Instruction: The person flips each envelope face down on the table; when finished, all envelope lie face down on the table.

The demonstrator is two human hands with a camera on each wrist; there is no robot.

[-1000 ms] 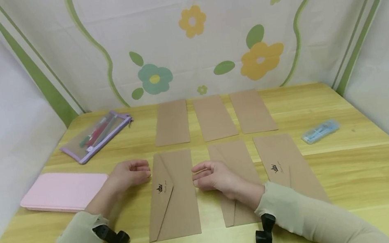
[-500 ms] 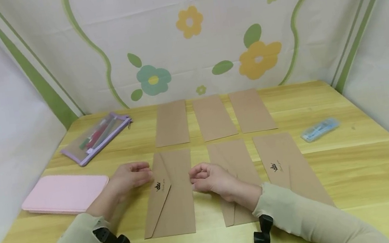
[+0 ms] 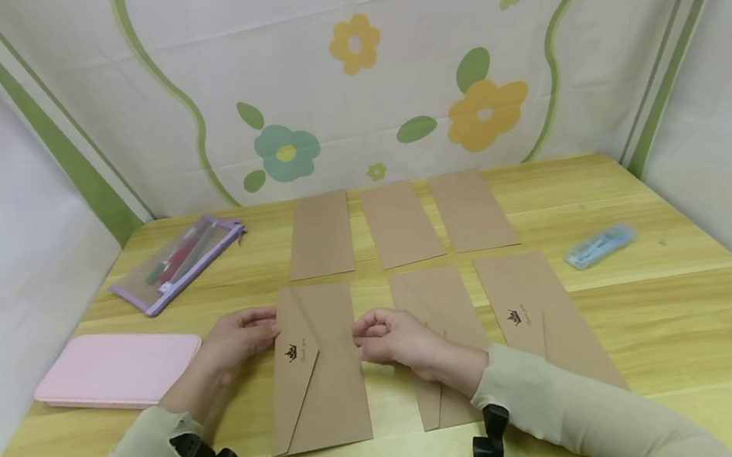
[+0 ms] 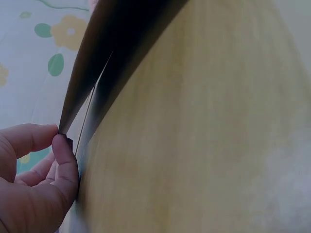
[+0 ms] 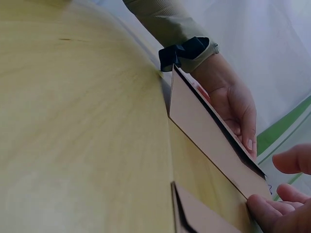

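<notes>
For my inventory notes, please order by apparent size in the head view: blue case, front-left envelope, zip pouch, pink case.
1. Front-left envelope
2. Pink case, partly hidden
3. Zip pouch
4. Blue case
The last two lie farther back; true sizes unsure.

Wood-grain table point(image 3: 695, 323) — brown envelopes point(image 3: 511, 280), pink case point(image 3: 118, 366), zip pouch point(image 3: 181, 262), blue packet point(image 3: 600, 246)

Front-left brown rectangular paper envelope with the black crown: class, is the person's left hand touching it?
Touching. In the left wrist view, the left hand pinches the edge of the brown rectangular paper envelope between thumb and finger.
</notes>
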